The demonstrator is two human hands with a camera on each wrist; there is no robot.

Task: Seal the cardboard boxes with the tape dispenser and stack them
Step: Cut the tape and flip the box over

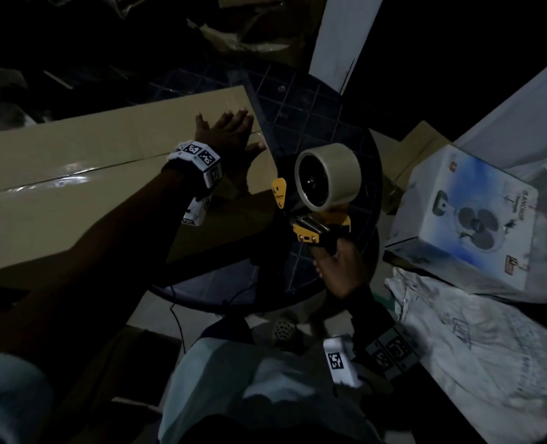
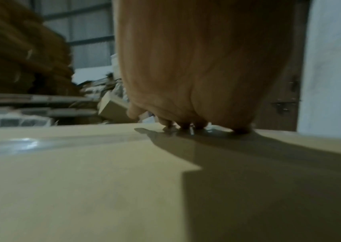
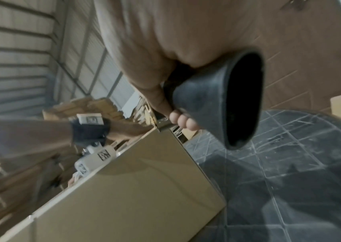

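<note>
A long brown cardboard box [image 1: 73, 193] lies on a dark round table [image 1: 313, 123]. A shiny strip of clear tape [image 1: 70, 179] runs along its top seam. My left hand [image 1: 230, 139] lies flat with straight fingers on the box top near its right end, and its fingertips [image 2: 184, 126] press on the tape [image 2: 20, 144]. My right hand [image 1: 339, 270] grips the black handle [image 3: 217, 101] of a yellow tape dispenser [image 1: 317, 200] with a beige tape roll [image 1: 328, 176], held just right of the box [image 3: 134, 188] and above the table [image 3: 289, 163].
A white fan carton [image 1: 467, 216] stands at the right, with pale crumpled bags [image 1: 477, 347] in front of it. Flattened cardboard [image 1: 249, 30] is piled behind the table. A white post [image 1: 342, 40] rises at the back. A dark cord [image 1: 176, 318] hangs near my legs.
</note>
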